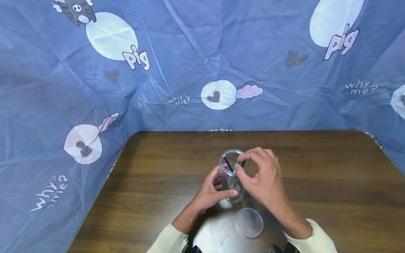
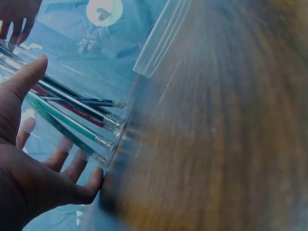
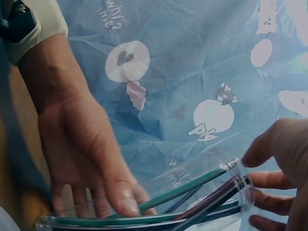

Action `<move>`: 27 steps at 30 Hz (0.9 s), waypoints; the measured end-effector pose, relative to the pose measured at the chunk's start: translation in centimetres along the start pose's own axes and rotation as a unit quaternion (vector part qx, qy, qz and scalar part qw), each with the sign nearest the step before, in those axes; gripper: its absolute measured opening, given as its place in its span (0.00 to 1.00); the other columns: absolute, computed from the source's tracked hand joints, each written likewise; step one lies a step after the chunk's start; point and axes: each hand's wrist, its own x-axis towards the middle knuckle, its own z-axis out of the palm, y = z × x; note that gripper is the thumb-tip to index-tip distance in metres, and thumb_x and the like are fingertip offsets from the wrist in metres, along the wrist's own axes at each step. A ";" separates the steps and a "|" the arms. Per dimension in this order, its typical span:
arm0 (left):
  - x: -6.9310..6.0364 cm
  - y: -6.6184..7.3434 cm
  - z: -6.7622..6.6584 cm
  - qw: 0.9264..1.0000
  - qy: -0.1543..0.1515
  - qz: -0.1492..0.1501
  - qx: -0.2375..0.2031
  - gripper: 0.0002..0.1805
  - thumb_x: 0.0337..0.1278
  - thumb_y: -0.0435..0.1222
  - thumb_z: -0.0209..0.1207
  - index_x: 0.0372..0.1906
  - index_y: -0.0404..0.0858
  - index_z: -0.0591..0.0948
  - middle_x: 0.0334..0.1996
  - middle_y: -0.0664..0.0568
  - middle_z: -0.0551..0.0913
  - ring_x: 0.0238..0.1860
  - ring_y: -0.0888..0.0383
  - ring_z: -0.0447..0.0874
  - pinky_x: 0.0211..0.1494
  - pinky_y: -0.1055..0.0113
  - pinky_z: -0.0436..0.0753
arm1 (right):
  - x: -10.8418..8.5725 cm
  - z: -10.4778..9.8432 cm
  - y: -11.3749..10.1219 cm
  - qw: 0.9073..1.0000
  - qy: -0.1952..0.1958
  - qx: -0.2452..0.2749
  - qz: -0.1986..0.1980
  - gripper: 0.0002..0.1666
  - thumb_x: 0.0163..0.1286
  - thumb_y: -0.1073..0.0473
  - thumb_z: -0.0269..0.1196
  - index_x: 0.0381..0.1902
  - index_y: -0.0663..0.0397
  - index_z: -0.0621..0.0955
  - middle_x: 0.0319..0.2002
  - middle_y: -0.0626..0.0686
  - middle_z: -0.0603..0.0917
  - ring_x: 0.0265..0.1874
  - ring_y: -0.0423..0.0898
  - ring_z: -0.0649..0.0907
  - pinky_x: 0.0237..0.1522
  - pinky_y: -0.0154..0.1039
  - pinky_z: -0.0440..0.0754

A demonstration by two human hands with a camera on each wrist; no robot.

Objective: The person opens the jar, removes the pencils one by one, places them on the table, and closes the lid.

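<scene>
A clear jar [image 1: 228,173] with several pencils inside stands slightly tilted on the table. My left hand [image 1: 207,195] grips its side, with the thumb in front and the fingers around the back. At the rim, my right hand [image 1: 262,175] pinches the upper end of a green pencil [image 3: 187,186] between thumb and forefinger. A dark blue pencil [image 1: 227,162] leans on the rim's left side. Through the jar in the left wrist view, the metal-banded ends of the pencils [image 2: 103,141] rest at the bottom.
A round clear lid [image 1: 249,222] lies on the brown wooden table [image 1: 158,168], just in front of the jar. Blue printed cloth [image 1: 177,63] hangs behind the table and along its left side.
</scene>
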 end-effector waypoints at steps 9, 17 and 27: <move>0.0 0.1 -0.2 1.000 -0.002 -0.004 0.005 0.41 0.48 0.33 0.73 0.69 0.49 0.69 0.54 0.47 0.79 0.57 0.51 0.76 0.63 0.45 0.72 | 1.1 -0.6 -0.6 0.996 -0.072 -0.059 -0.001 0.05 0.52 0.57 0.72 0.28 0.48 0.86 0.31 0.46 0.85 0.36 0.49 0.80 0.42 0.48 0.69; 0.0 0.0 -0.2 1.000 -0.004 -0.004 0.005 0.42 0.48 0.33 0.73 0.70 0.43 0.68 0.55 0.47 0.79 0.58 0.51 0.76 0.62 0.45 0.73 | 2.2 -0.9 -1.0 0.988 -0.119 -0.099 -0.004 0.02 0.54 0.58 0.69 0.25 0.49 0.87 0.29 0.46 0.85 0.32 0.49 0.81 0.47 0.55 0.72; 0.1 0.1 -0.3 1.000 -0.008 -0.001 0.007 0.42 0.48 0.33 0.74 0.70 0.48 0.68 0.55 0.49 0.79 0.58 0.51 0.76 0.62 0.44 0.72 | 2.6 -1.1 -0.9 0.985 -0.146 -0.094 -0.002 0.02 0.56 0.58 0.70 0.28 0.48 0.89 0.31 0.45 0.86 0.34 0.49 0.81 0.48 0.56 0.71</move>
